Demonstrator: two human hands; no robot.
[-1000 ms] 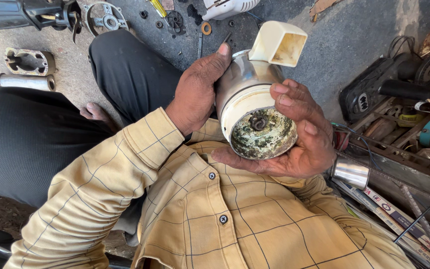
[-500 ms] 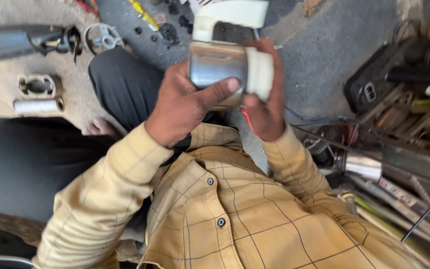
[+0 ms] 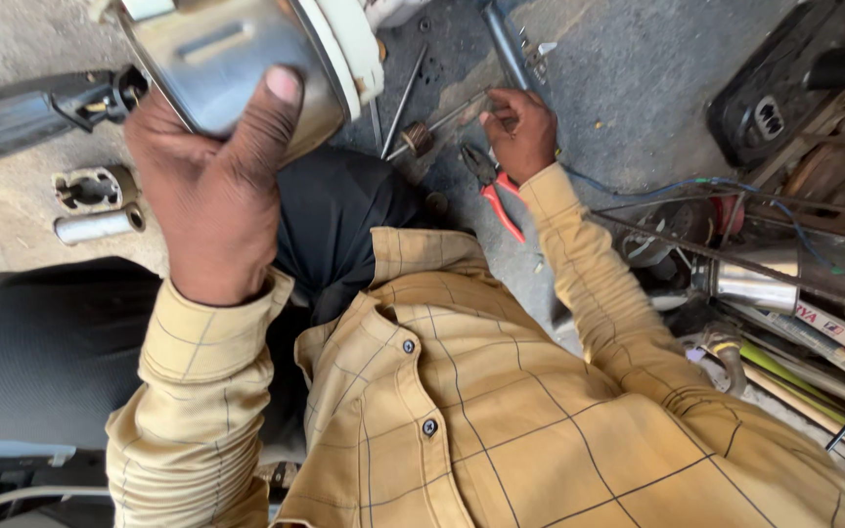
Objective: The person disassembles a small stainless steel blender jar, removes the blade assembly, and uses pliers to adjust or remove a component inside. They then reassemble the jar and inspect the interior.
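Since the earlier frame, the right hand has let go of the metal jar and dropped to the concrete floor; now only the left hand holds the steel mixer jar, fingers wrapped round its side, raised near the top edge of the view above the black trousers; left of it a small metal tube lies on the floor; further right, the right hand rests with fingers curled beside red-handled pliers, whether gripping anything I cannot tell; tools and wires clutter the far right.
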